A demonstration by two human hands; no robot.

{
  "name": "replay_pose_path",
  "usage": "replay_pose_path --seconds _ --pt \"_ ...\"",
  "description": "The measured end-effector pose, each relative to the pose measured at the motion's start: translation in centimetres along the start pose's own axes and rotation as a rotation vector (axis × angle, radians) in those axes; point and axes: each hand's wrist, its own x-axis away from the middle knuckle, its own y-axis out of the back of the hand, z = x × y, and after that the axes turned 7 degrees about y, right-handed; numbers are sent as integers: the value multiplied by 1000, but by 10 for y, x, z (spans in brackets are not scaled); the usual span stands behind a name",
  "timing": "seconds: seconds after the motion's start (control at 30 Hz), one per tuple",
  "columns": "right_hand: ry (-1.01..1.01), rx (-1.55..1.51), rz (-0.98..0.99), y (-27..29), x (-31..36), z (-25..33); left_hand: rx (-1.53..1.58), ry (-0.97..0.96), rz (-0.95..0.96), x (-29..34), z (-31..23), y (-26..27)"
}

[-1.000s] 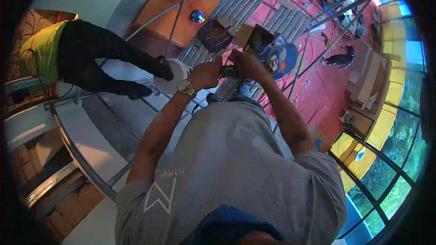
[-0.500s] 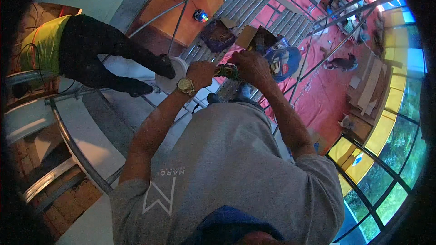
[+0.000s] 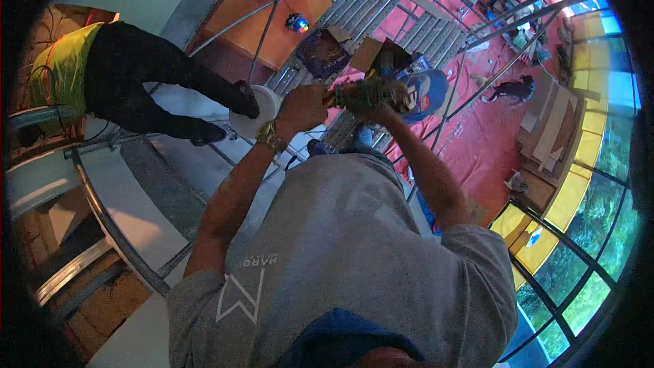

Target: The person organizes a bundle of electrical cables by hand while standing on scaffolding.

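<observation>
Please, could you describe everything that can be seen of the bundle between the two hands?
The bundle is thick and uneven, apparently of thin strands like wires or cords, mostly dull green with reddish-brown at its left end. Blur hides single strands and its exact material. It lies roughly crosswise in front of the person's body. The closed left hand holds its left end; the right hand is against its right part, though its grip is unclear.

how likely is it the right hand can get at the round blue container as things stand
Probably not straight away: the right hand seems taken up with the dark bundle. Nothing obvious blocks the way to the round blue container, though how far below it sits is unclear.
</observation>
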Motion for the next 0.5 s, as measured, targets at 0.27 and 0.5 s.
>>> replay_pose_path --seconds 0.27,0.5 --pt "172 1385 75 -113 30 17 98 187 -25 -38 49 -12" --pt "-98 1744 -10 -122 10 84 61 146 -115 -45 51 -49"
